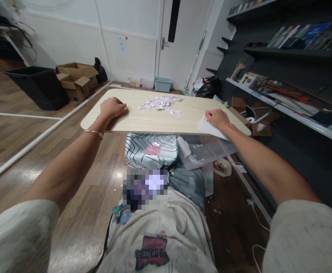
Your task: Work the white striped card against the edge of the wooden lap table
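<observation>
A pale wooden board tabletop [160, 123] spans the view in front of me. My left hand [112, 107] rests at its left side, fingers curled together; whether anything small is inside them is hidden. On the right side, my right hand [217, 118] has its fingers closed at the upper edge of a sheet of white paper [207, 128], which lies partly under the hand and wrist. Between the hands, towards the far edge, spreads a pile of small paper scraps [160, 102], white with pinkish marks. A few scraps lie apart on its near right side.
Below the board are a patterned black-and-white cushion-like item [154, 151] and a clear plastic box [202, 151]. A black bin [38, 87] and cardboard boxes [76, 79] stand at left. Dark shelves [293, 53] line the right; a teal tub [163, 84] sits by the door.
</observation>
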The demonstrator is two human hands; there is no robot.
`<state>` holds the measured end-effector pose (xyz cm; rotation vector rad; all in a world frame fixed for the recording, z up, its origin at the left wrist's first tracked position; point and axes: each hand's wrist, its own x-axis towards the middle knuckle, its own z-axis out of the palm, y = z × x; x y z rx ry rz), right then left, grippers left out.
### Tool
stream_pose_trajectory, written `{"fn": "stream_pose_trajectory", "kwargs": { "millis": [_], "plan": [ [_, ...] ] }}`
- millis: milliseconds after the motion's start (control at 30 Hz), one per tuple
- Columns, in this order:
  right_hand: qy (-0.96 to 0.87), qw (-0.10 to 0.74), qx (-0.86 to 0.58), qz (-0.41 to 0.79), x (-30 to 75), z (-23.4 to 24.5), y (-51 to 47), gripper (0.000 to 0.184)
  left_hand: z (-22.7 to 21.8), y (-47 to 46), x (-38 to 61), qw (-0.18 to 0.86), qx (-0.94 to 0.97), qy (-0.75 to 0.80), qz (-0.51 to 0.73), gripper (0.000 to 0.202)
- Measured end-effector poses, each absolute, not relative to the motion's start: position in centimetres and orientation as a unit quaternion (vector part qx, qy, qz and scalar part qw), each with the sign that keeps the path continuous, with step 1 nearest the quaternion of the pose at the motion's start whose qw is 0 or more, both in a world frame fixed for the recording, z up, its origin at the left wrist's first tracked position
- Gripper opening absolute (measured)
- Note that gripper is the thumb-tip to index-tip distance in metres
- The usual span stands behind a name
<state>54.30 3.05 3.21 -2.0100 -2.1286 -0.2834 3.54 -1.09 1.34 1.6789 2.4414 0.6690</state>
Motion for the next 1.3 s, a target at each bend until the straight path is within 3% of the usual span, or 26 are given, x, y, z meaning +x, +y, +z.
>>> {"fn": "stream_pose_trajectory", "kwargs": {
  "millis": [333, 1300],
  "plan": [
    [-0.693, 0.077, -0.712, -0.083, 53.5, 3.3, 4.4, 0.049, 1.2, -0.8, 3.5, 0.046, 0.551, 0.805, 0.216, 0.051],
    [-0.723, 0.049, -0.685, -0.068, 48.2, 3.4, 6.8, 0.062, 1.9, -2.0, 4.3, 0.033, 0.565, 0.796, 0.214, 0.059]
  ]
}}
